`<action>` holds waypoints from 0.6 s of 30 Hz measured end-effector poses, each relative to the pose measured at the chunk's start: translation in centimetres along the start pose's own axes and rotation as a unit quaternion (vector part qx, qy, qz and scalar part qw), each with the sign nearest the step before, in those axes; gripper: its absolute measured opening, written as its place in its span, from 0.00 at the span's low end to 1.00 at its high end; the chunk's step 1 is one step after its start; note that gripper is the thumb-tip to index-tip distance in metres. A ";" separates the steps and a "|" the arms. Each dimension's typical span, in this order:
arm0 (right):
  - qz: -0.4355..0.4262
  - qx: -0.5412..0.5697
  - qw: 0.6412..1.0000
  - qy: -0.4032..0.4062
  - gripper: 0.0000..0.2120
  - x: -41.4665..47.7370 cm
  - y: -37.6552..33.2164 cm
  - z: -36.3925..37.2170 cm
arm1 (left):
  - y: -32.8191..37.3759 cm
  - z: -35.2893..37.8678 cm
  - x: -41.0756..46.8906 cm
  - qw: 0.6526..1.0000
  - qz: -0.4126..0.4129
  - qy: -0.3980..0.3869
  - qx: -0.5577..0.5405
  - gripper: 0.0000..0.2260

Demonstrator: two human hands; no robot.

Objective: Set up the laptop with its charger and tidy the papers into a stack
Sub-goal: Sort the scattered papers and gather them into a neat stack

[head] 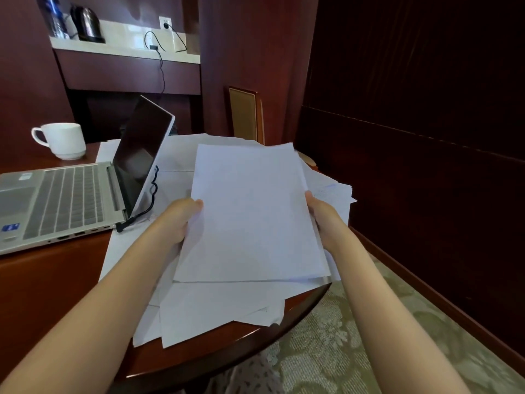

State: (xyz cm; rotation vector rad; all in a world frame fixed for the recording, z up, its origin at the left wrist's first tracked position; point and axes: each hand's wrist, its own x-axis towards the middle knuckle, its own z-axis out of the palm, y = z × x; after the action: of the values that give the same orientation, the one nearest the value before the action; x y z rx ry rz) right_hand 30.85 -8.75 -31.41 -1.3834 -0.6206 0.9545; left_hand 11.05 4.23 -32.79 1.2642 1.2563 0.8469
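Note:
A bundle of white papers is held a little above the round wooden table. My left hand grips its left edge and my right hand grips its right edge. More loose sheets lie scattered beneath, some overhanging the table's front edge. An open silver laptop sits at the left with its dark screen tilted back. A black charger cable ends at the laptop's right rear corner and runs up to a wall socket.
A white mug stands behind the laptop. A kettle and a bottle sit on a shelf at the back left. A chair back stands beyond the table. Patterned carpet lies to the right.

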 end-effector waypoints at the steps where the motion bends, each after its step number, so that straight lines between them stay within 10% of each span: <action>1: 0.003 -0.005 1.000 0.005 0.18 -0.1 0.0 0.1 | -0.3 0.0 -0.3 1.000 0.000 -0.013 -0.013 0.16; 6: 0.017 -0.134 0.991 0.014 0.25 0.6 -0.1 -0.4 | 0.3 -0.8 -1.7 0.995 0.051 -0.072 0.037 0.12; 10: -0.032 -0.387 0.917 0.091 0.17 1.0 -0.4 -1.7 | 0.7 -2.2 -1.1 0.985 0.101 -0.023 0.138 0.12; 14: 0.038 -0.528 0.846 0.068 0.45 0.1 -0.4 -2.6 | 0.4 -2.5 -0.7 0.986 0.107 0.056 0.116 0.18; 18: 0.050 -0.568 0.820 0.043 0.41 -0.7 -1.0 -2.2 | 0.2 -2.6 -0.2 0.988 0.073 0.066 0.115 0.19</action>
State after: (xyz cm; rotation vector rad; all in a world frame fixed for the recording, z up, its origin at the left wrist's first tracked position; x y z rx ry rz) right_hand 32.58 -10.42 -30.59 -2.5144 -1.1462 0.5506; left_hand 8.53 4.59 -32.21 1.5203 1.4113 0.9223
